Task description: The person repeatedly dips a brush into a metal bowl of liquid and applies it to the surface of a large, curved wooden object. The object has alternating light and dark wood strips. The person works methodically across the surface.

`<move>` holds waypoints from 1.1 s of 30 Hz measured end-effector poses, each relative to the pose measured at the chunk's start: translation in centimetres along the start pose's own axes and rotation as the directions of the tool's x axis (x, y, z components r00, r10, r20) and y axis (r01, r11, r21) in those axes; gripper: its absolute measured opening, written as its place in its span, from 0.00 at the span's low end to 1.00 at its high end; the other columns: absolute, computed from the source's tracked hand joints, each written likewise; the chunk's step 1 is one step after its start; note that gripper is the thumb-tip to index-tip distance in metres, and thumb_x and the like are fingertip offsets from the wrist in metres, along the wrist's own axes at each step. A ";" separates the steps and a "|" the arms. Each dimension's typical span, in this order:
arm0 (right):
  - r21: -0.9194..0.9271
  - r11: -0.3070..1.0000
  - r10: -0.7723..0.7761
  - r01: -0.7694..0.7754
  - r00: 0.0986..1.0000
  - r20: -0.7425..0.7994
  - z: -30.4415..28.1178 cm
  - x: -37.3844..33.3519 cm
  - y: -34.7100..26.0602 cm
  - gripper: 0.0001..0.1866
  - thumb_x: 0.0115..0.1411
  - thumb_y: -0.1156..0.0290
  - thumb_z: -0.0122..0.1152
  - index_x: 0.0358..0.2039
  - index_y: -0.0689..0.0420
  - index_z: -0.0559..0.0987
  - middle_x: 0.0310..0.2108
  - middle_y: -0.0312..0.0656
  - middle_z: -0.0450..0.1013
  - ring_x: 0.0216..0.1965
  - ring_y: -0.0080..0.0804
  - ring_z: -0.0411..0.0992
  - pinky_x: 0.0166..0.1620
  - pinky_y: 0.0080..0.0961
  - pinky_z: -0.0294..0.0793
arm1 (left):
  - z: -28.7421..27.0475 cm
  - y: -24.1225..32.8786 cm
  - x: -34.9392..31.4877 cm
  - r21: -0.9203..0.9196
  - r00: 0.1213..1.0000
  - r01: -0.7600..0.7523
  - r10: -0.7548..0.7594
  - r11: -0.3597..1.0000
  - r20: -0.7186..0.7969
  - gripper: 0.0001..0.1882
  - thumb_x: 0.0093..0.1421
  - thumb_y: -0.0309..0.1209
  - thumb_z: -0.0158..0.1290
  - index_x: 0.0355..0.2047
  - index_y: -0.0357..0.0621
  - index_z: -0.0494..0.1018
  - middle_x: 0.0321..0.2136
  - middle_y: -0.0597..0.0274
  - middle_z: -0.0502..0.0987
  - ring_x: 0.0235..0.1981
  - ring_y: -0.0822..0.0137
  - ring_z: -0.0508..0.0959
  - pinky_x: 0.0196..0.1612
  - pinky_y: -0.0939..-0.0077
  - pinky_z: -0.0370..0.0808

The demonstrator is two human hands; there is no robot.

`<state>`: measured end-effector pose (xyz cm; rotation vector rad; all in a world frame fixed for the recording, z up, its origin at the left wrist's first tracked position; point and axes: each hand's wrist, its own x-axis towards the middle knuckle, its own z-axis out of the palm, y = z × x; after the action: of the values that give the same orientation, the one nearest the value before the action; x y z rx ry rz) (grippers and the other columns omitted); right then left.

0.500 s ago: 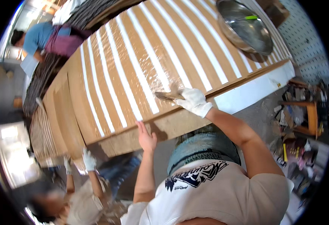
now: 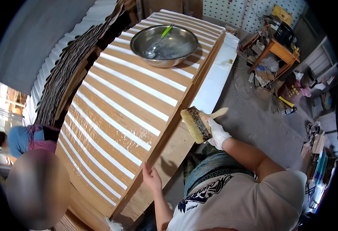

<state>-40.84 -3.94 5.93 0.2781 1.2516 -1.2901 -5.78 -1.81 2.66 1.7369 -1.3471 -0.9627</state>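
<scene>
My right hand (image 2: 217, 134) wears a white knitted glove and is closed on a wide, pale-bristled paste brush (image 2: 195, 126), whose wooden handle points away to the right. The brush is held just off the near edge of a stack of brown sheets (image 2: 117, 90), whose exposed strips alternate with white stripes. Toward the left end the striped surface has a wet shine. My bare left hand (image 2: 152, 178) rests at the stack's near edge, fingers stretched out. On the stack's far part sits a steel bowl (image 2: 165, 64) with cloudy liquid; a green-handled spoon (image 2: 167, 31) leans inside.
A white board (image 2: 211, 90) juts out under the stack's right edge. Dark layered sheets (image 2: 67, 63) lie beyond the stack. A person in blue (image 2: 24, 138) bends at the far left. A gloved hand (image 2: 115, 224) shows low down. A cluttered wooden stand (image 2: 271, 52) occupies the right.
My right hand has lifted the brush off the striped sheets and moved right, past their edge. The view has turned toward the bowl. My left hand stays by the edge.
</scene>
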 end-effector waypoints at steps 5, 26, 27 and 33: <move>0.261 0.965 -0.060 0.031 0.993 0.102 -5.0 1.0 -3.9 0.19 0.69 0.59 0.52 0.54 0.57 0.72 0.49 0.43 0.75 0.48 0.39 0.76 0.49 0.37 0.78 | 7.8 7.2 1.7 -0.060 0.967 -0.134 0.144 0.989 0.209 0.24 0.65 0.23 0.51 0.61 0.38 0.66 0.52 0.52 0.77 0.51 0.66 0.77 0.52 0.73 0.74; 0.284 0.953 -0.124 0.106 0.991 0.046 -28.0 7.0 -37.3 0.31 0.67 0.40 0.45 0.59 0.49 0.68 0.48 0.47 0.73 0.41 0.46 0.74 0.34 0.41 0.76 | 43.3 27.9 3.6 -0.003 0.905 -0.192 0.179 0.981 0.385 0.23 0.65 0.34 0.55 0.58 0.38 0.69 0.52 0.53 0.77 0.48 0.65 0.78 0.47 0.71 0.76; 0.269 0.959 -0.119 0.094 0.990 0.079 -26.8 8.0 -38.5 0.32 0.66 0.39 0.45 0.60 0.49 0.68 0.48 0.47 0.73 0.42 0.45 0.74 0.34 0.41 0.76 | 42.9 26.7 5.6 -0.070 0.945 -0.183 0.195 0.981 0.264 0.23 0.65 0.35 0.54 0.58 0.38 0.69 0.50 0.54 0.78 0.45 0.66 0.78 0.45 0.73 0.75; 0.191 0.976 -0.143 0.104 0.969 0.204 -18.6 15.0 -44.3 0.37 0.63 0.36 0.47 0.60 0.53 0.68 0.47 0.47 0.73 0.42 0.44 0.73 0.35 0.38 0.78 | 38.1 29.2 15.6 -0.493 0.972 0.021 -0.133 0.870 -0.192 0.21 0.70 0.40 0.47 0.57 0.40 0.69 0.43 0.62 0.77 0.40 0.71 0.76 0.44 0.74 0.75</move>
<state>-90.30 -13.46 7.15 0.1827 0.9819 -1.5018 -49.48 -26.36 8.93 1.4579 -0.8038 -1.0153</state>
